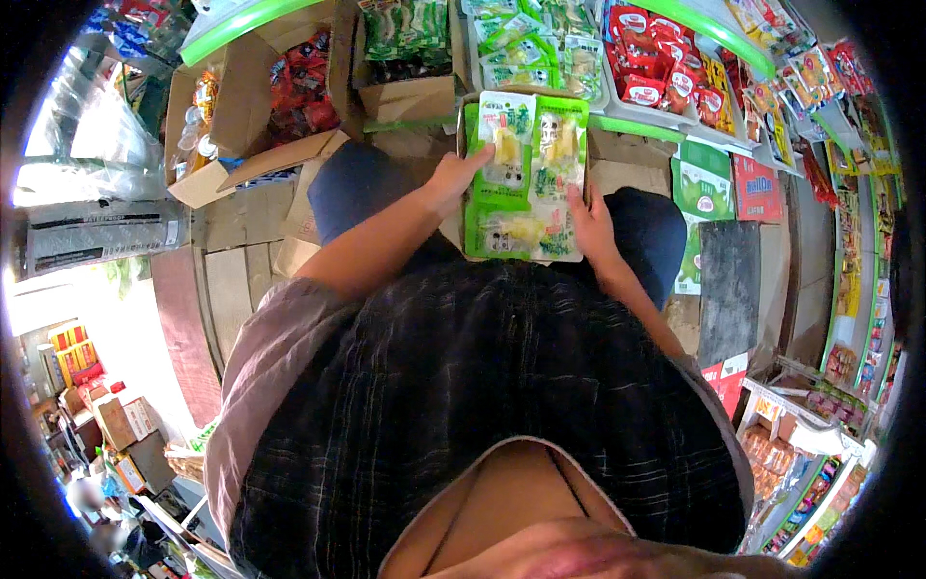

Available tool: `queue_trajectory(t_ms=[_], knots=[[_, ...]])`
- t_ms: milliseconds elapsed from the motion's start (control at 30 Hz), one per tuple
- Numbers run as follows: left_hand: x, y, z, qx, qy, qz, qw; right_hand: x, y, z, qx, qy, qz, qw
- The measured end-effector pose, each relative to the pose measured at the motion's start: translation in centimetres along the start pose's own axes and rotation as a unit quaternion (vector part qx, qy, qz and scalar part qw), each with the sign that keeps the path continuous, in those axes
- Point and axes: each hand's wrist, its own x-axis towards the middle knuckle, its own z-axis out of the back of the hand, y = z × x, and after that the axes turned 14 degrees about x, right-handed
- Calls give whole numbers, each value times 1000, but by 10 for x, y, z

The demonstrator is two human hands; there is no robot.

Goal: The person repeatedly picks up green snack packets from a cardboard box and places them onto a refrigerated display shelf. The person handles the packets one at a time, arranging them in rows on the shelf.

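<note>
Between my knees sits a cardboard box (462, 130) filled with flat green-and-white plastic snack packets. Two packets stand side by side at the far end, a left packet (504, 148) and a right packet (555, 145). Another packet (528, 230) lies crosswise nearest my body. My left hand (457, 177) holds the box's left side, its thumb resting on the left packet. At the right side my right hand (595, 224) grips the box, with a fingertip on the packets' edge. The undersides of both hands and most of the box are hidden.
Ahead are an open carton (242, 94) with red packets, another carton (405, 101) with green packets, and white trays (644, 112) of green and red packets. Green-edged shelves (832, 246) line the right. A plastic-wrapped bundle (101, 235) lies left. Flattened cardboard (249, 213) covers the floor.
</note>
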Motion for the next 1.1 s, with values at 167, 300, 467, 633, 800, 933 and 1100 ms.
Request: queue_trajectory(t_ms=[167, 300, 467, 633, 800, 933, 1100], knots=[[36, 22, -2, 18, -66, -53, 996, 10, 8, 7, -3, -1, -2, 1000], [46, 15, -14, 38, -25, -51, 998, 27, -7, 32, 19, -33, -4, 999], [85, 17, -15, 75, -63, -1, 995, 43, 13, 38, 7, -37, 6, 999], [94, -21, -35, 66, -74, 6, 995, 77, 9, 63, 50, -86, -79, 992], [146, -24, -40, 20, -51, -67, 996, 121, 17, 82, 92, -81, -125, 985], [178, -27, -45, 84, -52, -65, 993, 169, -1, 104, 143, -112, -134, 974], [187, -43, -62, 84, -49, -13, 995, 245, -65, 169, 57, -141, -60, 987]])
